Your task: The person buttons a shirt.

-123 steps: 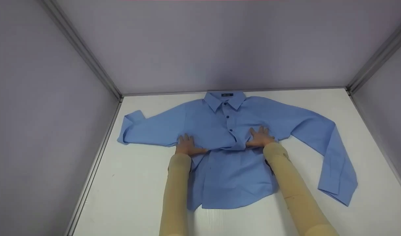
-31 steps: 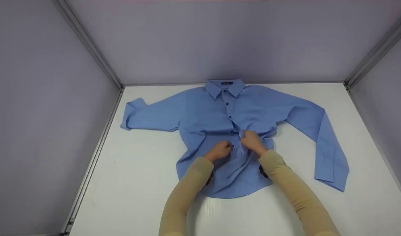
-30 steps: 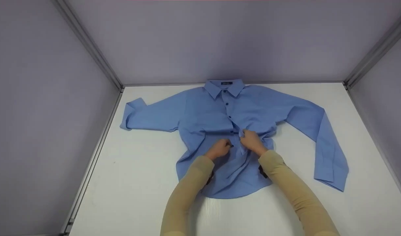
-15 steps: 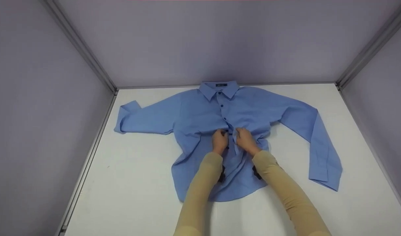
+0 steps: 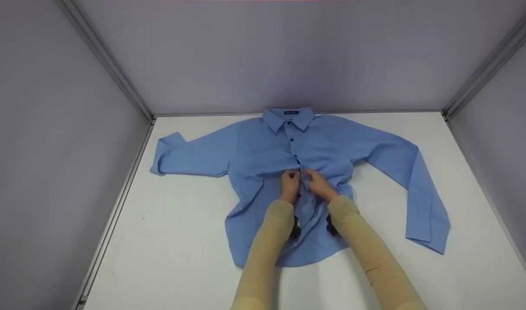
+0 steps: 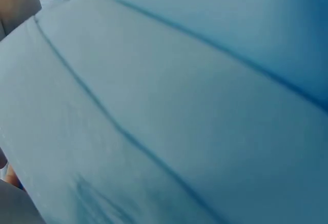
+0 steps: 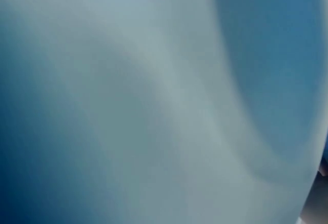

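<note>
A blue long-sleeved button-up shirt (image 5: pixel 263 150) lies front side up, its collar (image 5: pixel 289 118) at the far edge. Dark buttons run down the upper front, and a lower button (image 5: pixel 299 196) shows beside my left wrist. Midway down the opening, my left hand (image 5: pixel 290 185) pinches the button edge. Close beside it, my right hand (image 5: pixel 320 184) pinches the opposite front edge, lifting the cloth in folds. The pinched spot is hidden behind my fingers. Blurred shirt cloth (image 6: pixel 205 131) fills the left wrist view, and pale blue cloth (image 7: pixel 154 131) fills the right wrist view.
The white table (image 5: pixel 168 241) ends at a grey back wall (image 5: pixel 263 56), with side panels left and right. One shirt sleeve (image 5: pixel 194 157) reaches left with its cuff folded back. The other sleeve (image 5: pixel 426 202) bends down toward the right front.
At first both hands lay spread on the shirt. Then the right took the front edge. My left hand has since moved up and right to beside it, and the two edges are closer together.
</note>
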### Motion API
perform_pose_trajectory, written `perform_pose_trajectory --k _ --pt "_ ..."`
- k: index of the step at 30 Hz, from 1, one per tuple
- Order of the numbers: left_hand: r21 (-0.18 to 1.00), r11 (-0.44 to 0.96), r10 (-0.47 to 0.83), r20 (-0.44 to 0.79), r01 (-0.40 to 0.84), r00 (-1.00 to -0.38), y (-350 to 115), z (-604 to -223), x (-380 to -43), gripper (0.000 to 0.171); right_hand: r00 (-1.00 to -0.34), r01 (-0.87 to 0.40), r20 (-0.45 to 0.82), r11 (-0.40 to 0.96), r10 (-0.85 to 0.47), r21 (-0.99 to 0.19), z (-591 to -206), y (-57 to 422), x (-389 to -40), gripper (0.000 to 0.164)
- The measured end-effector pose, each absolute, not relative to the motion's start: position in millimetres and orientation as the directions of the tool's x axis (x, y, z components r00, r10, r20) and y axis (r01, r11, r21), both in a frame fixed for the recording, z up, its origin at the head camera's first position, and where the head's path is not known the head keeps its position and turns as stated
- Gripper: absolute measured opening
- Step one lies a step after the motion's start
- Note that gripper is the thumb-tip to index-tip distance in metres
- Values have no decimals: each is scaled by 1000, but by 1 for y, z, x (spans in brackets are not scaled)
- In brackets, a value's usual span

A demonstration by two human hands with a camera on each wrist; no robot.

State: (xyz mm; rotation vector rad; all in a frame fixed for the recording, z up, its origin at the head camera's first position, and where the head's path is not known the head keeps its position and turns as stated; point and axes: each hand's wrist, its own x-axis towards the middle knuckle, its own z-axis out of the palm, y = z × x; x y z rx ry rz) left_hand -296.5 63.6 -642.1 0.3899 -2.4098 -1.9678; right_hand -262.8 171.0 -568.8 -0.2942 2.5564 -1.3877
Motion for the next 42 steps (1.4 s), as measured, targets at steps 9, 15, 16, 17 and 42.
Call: perform_pose_trajectory --k 9,15,16,17,42 --pt "938 248 -219 -188 -240 -958 60 -557 -254 13 -949 -20 -144 509 -279 -860 -554 170 -257 37" --pt "938 275 -204 -159 -213 -966 67 -642 -303 18 -937 -7 -162 480 -310 -877 -540 171 -248 37" --pt "937 290 -207 -139 -196 -968 70 -675 -321 19 -936 -4 -167 487 -308 -874 -536 169 -245 37" --pt "937 295 -211 -129 -189 -969 72 -708 -339 18 -936 -17 -160 497 -313 -868 -536 169 -245 37" --pt "818 570 17 -106 -78 -994 35 -548 -254 33 -993 -108 58 606 -101 -788 -541 163 -249 15"
